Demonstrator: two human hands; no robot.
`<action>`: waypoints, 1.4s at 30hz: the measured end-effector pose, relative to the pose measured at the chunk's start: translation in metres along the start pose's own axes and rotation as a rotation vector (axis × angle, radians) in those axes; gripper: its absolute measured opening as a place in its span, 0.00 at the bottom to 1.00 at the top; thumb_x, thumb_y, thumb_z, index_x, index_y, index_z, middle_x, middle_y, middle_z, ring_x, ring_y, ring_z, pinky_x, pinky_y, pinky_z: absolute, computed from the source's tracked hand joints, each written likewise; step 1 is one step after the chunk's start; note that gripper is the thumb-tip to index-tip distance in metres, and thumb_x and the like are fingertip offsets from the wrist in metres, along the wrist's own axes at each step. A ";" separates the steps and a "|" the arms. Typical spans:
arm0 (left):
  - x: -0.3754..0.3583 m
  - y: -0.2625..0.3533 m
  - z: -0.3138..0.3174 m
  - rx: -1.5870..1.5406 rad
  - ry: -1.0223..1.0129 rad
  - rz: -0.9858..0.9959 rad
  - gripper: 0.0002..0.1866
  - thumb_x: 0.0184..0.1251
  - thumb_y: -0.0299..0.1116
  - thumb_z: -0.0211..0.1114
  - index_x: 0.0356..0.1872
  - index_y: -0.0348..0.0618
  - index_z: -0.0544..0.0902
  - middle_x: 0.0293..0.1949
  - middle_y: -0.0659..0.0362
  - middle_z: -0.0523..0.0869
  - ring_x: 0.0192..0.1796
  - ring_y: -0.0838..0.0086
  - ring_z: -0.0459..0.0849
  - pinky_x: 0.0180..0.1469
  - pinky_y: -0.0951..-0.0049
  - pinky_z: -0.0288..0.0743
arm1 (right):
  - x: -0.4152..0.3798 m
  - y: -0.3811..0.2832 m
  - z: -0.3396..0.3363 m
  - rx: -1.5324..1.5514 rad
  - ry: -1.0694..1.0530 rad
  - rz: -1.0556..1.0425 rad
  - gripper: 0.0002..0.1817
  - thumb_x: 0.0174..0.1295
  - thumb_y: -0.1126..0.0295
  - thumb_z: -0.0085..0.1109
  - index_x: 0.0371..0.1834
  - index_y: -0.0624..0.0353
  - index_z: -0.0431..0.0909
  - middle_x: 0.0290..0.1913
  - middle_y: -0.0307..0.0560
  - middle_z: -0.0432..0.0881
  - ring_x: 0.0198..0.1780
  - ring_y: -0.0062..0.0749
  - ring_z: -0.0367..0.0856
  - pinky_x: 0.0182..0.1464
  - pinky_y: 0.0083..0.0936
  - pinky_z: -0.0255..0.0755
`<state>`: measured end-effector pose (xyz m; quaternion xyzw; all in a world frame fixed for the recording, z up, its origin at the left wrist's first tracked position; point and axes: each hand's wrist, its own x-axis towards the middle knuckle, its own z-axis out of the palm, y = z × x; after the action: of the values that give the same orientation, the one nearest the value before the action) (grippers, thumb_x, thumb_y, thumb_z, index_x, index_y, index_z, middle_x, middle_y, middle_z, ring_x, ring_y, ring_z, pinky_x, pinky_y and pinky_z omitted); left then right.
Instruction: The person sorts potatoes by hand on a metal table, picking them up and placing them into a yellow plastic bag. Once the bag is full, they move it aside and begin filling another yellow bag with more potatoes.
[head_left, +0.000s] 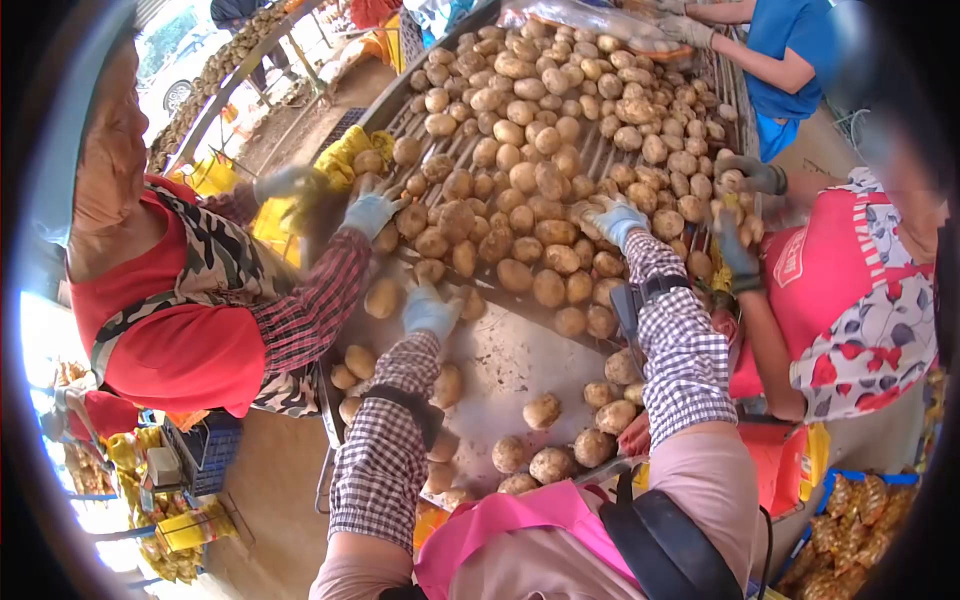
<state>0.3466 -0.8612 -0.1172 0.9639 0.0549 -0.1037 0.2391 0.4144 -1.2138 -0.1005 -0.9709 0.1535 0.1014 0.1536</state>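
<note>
Potatoes (548, 288) lie heaped over a slatted sorting table, with loose ones on the smooth metal tray (500, 380) nearest me. My left hand (430, 312), in a light blue glove, is low over this tray, its fingers apart and a potato (470, 303) beside its thumb. At the lower edge of the heap, my right hand (616, 219), gloved the same way, rests on potatoes with its fingers spread. Parts of its fingertips are hard to make out among them. Neither hand visibly grips a potato.
A co-worker at left has a blue-gloved hand (372, 213) on the heap. Another at right reaches in with dark gloves (738, 250), and one in a blue shirt (788, 75) stands at the far end. A blue crate (205, 450) and a red bin (780, 470) flank the table.
</note>
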 end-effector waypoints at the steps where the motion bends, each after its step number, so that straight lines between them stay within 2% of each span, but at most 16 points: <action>1: -0.001 -0.002 0.002 -0.045 -0.015 0.001 0.41 0.56 0.55 0.65 0.68 0.45 0.65 0.65 0.41 0.68 0.65 0.45 0.69 0.66 0.56 0.66 | -0.017 -0.007 0.000 -0.043 0.008 -0.046 0.36 0.58 0.38 0.54 0.66 0.45 0.71 0.74 0.48 0.60 0.73 0.45 0.59 0.72 0.40 0.55; 4: -0.015 -0.029 0.032 0.035 0.004 0.154 0.37 0.57 0.51 0.65 0.67 0.52 0.67 0.61 0.41 0.72 0.61 0.46 0.73 0.62 0.54 0.69 | -0.081 -0.018 0.029 0.150 0.055 -0.045 0.35 0.56 0.40 0.58 0.66 0.43 0.71 0.75 0.50 0.59 0.74 0.47 0.57 0.71 0.46 0.58; 7: -0.060 -0.037 0.034 -0.017 0.017 0.298 0.31 0.56 0.47 0.64 0.64 0.60 0.71 0.61 0.44 0.73 0.59 0.49 0.75 0.61 0.53 0.68 | -0.132 -0.027 0.074 0.190 -0.063 -0.437 0.36 0.50 0.45 0.66 0.63 0.44 0.73 0.71 0.58 0.64 0.69 0.57 0.64 0.67 0.45 0.64; 11: -0.131 -0.070 0.018 0.136 -0.119 0.337 0.28 0.59 0.46 0.63 0.62 0.55 0.72 0.63 0.51 0.72 0.65 0.54 0.70 0.67 0.51 0.60 | -0.242 -0.086 0.098 0.060 -0.177 -0.694 0.34 0.50 0.49 0.67 0.63 0.44 0.74 0.63 0.52 0.74 0.65 0.45 0.71 0.64 0.34 0.67; 15: -0.202 -0.129 0.017 0.193 -0.067 0.365 0.32 0.53 0.37 0.65 0.64 0.61 0.71 0.64 0.52 0.71 0.69 0.57 0.67 0.71 0.48 0.52 | -0.235 -0.060 0.076 0.552 -0.102 -0.519 0.29 0.52 0.53 0.66 0.59 0.47 0.77 0.59 0.56 0.76 0.58 0.43 0.75 0.61 0.34 0.70; 18: -0.250 -0.163 0.021 0.225 0.002 0.296 0.33 0.54 0.37 0.64 0.65 0.58 0.70 0.64 0.49 0.71 0.68 0.55 0.67 0.68 0.46 0.55 | -0.199 -0.034 0.022 -0.224 0.365 0.002 0.33 0.56 0.40 0.54 0.60 0.47 0.75 0.64 0.55 0.70 0.64 0.52 0.68 0.61 0.50 0.65; 19: -0.261 -0.173 0.024 0.232 0.082 0.299 0.33 0.54 0.37 0.64 0.66 0.57 0.69 0.64 0.49 0.71 0.68 0.54 0.67 0.67 0.45 0.56 | -0.168 0.007 0.057 -0.217 0.262 -0.005 0.40 0.58 0.32 0.48 0.70 0.42 0.67 0.76 0.50 0.55 0.75 0.48 0.53 0.67 0.66 0.51; 21: -0.277 -0.177 0.024 0.136 0.138 0.282 0.32 0.55 0.36 0.63 0.65 0.54 0.70 0.64 0.49 0.71 0.68 0.53 0.67 0.66 0.42 0.56 | -0.195 -0.023 0.057 -0.270 -0.155 0.058 0.43 0.57 0.31 0.47 0.74 0.40 0.60 0.78 0.46 0.52 0.77 0.44 0.49 0.69 0.61 0.50; 23: -0.295 -0.186 0.027 0.227 0.187 0.172 0.31 0.54 0.36 0.64 0.64 0.54 0.72 0.65 0.48 0.70 0.67 0.52 0.67 0.65 0.43 0.57 | -0.248 -0.076 0.052 -0.522 -0.283 -0.070 0.43 0.59 0.31 0.44 0.75 0.39 0.57 0.78 0.45 0.50 0.77 0.46 0.49 0.70 0.62 0.49; 27: -0.313 -0.194 0.029 0.006 0.219 0.216 0.32 0.52 0.32 0.67 0.63 0.52 0.72 0.65 0.45 0.69 0.64 0.47 0.69 0.63 0.54 0.67 | -0.332 -0.124 0.123 -0.307 -0.216 -0.450 0.38 0.61 0.37 0.48 0.73 0.40 0.61 0.76 0.47 0.55 0.75 0.51 0.52 0.71 0.61 0.48; 31: -0.327 -0.217 0.023 -0.137 0.179 0.181 0.30 0.56 0.30 0.65 0.64 0.50 0.71 0.63 0.43 0.70 0.61 0.45 0.71 0.62 0.54 0.69 | -0.368 -0.126 0.143 0.203 -0.303 -0.813 0.36 0.59 0.43 0.58 0.70 0.42 0.66 0.73 0.49 0.61 0.73 0.52 0.57 0.72 0.46 0.55; 32: -0.331 -0.223 0.021 -0.151 0.185 0.184 0.30 0.58 0.29 0.65 0.64 0.47 0.71 0.61 0.43 0.71 0.61 0.47 0.72 0.62 0.56 0.70 | -0.378 -0.115 0.104 0.132 -0.144 -0.892 0.32 0.57 0.45 0.62 0.65 0.44 0.72 0.67 0.50 0.70 0.66 0.45 0.69 0.67 0.37 0.65; 34: -0.343 -0.233 0.014 -0.178 0.227 0.136 0.29 0.58 0.29 0.65 0.64 0.46 0.71 0.60 0.44 0.71 0.61 0.49 0.72 0.62 0.57 0.70 | -0.346 -0.091 0.061 -0.420 -0.096 -0.537 0.34 0.48 0.38 0.67 0.52 0.50 0.79 0.51 0.49 0.82 0.48 0.34 0.82 0.50 0.30 0.78; 35: -0.352 -0.237 0.011 -0.201 0.270 0.087 0.29 0.58 0.28 0.65 0.63 0.44 0.70 0.60 0.45 0.72 0.61 0.50 0.73 0.62 0.58 0.70 | -0.321 -0.045 0.077 -0.258 -0.178 -0.199 0.44 0.42 0.33 0.68 0.61 0.47 0.74 0.59 0.52 0.75 0.55 0.39 0.79 0.57 0.36 0.74; 37: -0.362 -0.241 0.005 -0.217 0.320 0.079 0.29 0.59 0.28 0.65 0.63 0.42 0.70 0.59 0.46 0.73 0.61 0.53 0.73 0.62 0.60 0.70 | -0.318 0.010 0.065 -0.355 0.191 0.042 0.52 0.39 0.31 0.68 0.70 0.39 0.65 0.70 0.56 0.62 0.63 0.49 0.71 0.63 0.47 0.66; 42: -0.360 -0.227 -0.005 -0.281 0.300 0.009 0.27 0.59 0.27 0.64 0.62 0.40 0.71 0.57 0.47 0.74 0.60 0.54 0.74 0.62 0.61 0.70 | -0.344 -0.029 0.075 -0.368 -0.123 -0.165 0.53 0.37 0.34 0.71 0.72 0.25 0.60 0.77 0.56 0.48 0.67 0.57 0.66 0.66 0.53 0.62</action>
<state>-0.0376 -0.6791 -0.1336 0.9260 0.0993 0.0509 0.3607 0.0921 -1.0713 -0.0784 -0.9838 0.0427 0.1738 -0.0094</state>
